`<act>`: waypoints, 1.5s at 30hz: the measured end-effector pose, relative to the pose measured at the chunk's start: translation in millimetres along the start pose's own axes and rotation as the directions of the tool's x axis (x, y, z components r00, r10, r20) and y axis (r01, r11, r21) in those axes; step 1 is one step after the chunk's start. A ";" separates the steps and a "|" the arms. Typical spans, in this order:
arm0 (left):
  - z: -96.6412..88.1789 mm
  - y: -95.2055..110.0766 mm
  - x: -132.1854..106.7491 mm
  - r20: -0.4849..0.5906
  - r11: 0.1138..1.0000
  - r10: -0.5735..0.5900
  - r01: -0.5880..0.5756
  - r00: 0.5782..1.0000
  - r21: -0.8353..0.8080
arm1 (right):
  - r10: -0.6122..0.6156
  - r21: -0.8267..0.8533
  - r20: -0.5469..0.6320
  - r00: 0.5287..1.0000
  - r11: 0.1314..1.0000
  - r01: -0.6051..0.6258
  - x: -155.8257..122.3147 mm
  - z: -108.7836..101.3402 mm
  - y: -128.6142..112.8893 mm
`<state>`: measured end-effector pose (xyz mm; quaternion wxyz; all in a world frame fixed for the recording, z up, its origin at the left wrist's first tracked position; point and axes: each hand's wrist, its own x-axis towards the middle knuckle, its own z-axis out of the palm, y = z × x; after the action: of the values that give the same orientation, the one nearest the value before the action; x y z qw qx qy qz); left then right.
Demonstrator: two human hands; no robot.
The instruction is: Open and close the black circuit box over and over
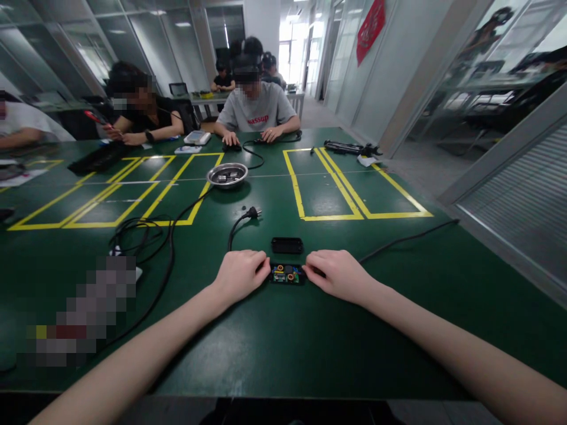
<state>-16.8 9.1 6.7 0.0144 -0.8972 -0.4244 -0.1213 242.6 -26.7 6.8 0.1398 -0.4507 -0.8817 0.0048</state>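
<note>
Between my hands lies an opened power adapter (pixel 287 274), its black lower shell holding a circuit board with coils and small parts facing up. My left hand (pixel 243 273) pinches its left end, where a cord with a black plug (pixel 253 213) comes out from behind the fingers. At the opposite end, my right hand (pixel 339 273) has thumb and fingers closed on the adapter's edge; a thin black cable (pixel 407 239) runs off to the right behind it. The separate black cover (pixel 287 245) rests just beyond the adapter, hollow side up.
A metal bowl (pixel 227 176) with small metal parts stands farther back. Coiled cable (pixel 142 236) and a blurred-out object (pixel 88 310) lie at left. Yellow tape (pixel 332 218) marks the green table (pixel 283 354). A co-worker (pixel 259 106) sits opposite; others sit at left.
</note>
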 end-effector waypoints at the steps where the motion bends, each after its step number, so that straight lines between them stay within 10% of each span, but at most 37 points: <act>1: 0.0 0.8 -0.1 -0.010 1.000 -0.004 0.004 1.000 -0.004 | 0.005 0.005 0.005 1.000 1.000 -0.005 0.5 0.5 0.5; 10: 8.5 -4.7 0.2 -0.209 0.986 0.103 -0.127 0.973 -0.106 | -0.010 0.062 -0.209 0.978 0.998 0.023 2.6 9.2 5.9; 18: 7.5 -12.7 -4.1 -0.051 0.947 0.232 -0.237 0.971 -0.217 | -0.026 0.238 -0.199 0.980 0.969 0.074 2.2 20.7 20.2; 28: 3.1 -10.6 -4.3 -0.126 0.850 0.199 -0.235 0.972 -0.472 | 0.052 0.578 -0.248 0.967 0.810 0.105 0.4 13.7 10.8; 45: 1.7 -10.9 -4.8 -0.121 0.796 0.295 -0.314 0.948 -0.518 | -0.162 0.509 -0.383 0.909 0.785 0.354 -1.7 7.9 1.5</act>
<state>-27.7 12.6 3.1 -0.2076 -0.9202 -0.2241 -0.2449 242.7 -26.2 -1.4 0.4072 -0.2566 -0.8590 0.1746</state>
